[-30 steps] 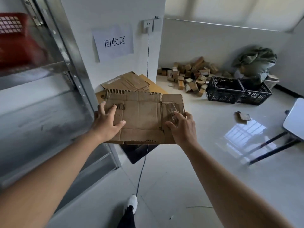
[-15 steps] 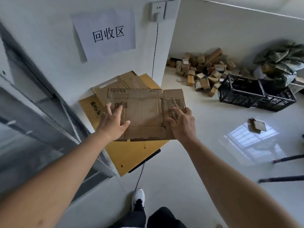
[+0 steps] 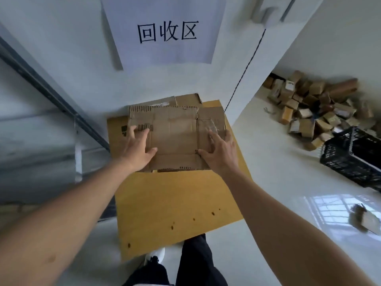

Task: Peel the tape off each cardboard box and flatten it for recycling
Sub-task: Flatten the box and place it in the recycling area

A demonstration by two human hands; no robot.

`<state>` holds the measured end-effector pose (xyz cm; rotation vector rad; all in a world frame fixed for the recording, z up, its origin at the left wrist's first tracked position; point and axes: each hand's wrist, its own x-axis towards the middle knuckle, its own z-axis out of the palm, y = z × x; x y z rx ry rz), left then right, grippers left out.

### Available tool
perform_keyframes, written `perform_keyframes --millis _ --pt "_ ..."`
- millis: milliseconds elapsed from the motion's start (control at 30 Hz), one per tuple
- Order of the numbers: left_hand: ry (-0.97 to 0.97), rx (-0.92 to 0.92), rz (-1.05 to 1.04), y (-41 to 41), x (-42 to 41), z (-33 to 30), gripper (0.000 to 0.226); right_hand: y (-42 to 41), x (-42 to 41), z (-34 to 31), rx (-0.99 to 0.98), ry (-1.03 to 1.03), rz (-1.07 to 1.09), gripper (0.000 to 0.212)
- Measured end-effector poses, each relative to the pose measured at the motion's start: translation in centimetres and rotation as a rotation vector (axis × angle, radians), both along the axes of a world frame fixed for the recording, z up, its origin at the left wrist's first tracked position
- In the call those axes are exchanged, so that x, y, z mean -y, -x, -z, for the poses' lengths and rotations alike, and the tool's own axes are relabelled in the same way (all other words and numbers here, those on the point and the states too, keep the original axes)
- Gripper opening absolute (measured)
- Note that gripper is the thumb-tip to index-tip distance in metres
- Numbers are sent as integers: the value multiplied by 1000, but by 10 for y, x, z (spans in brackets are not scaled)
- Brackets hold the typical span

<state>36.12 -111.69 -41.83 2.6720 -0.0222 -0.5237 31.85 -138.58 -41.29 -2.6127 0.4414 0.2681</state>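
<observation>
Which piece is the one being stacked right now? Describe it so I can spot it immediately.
Below the paper sign on the wall, a big yellow sheet lies on the floor. At its far end, the flattened brown box lies under the left hand and right hand, with torn corrugated edges.

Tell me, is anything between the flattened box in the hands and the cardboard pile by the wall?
Nothing visible. The flattened box is held by the left hand and right hand directly above the cardboard pile, whose top shows only flat sheets.
</observation>
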Motion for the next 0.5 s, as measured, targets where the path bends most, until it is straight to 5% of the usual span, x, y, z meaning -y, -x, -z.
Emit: perform_keyframes --millis 500 --pt "-118 -39 -196 -65 20 69 68 -141 27 94 -124 -8 -332 78"
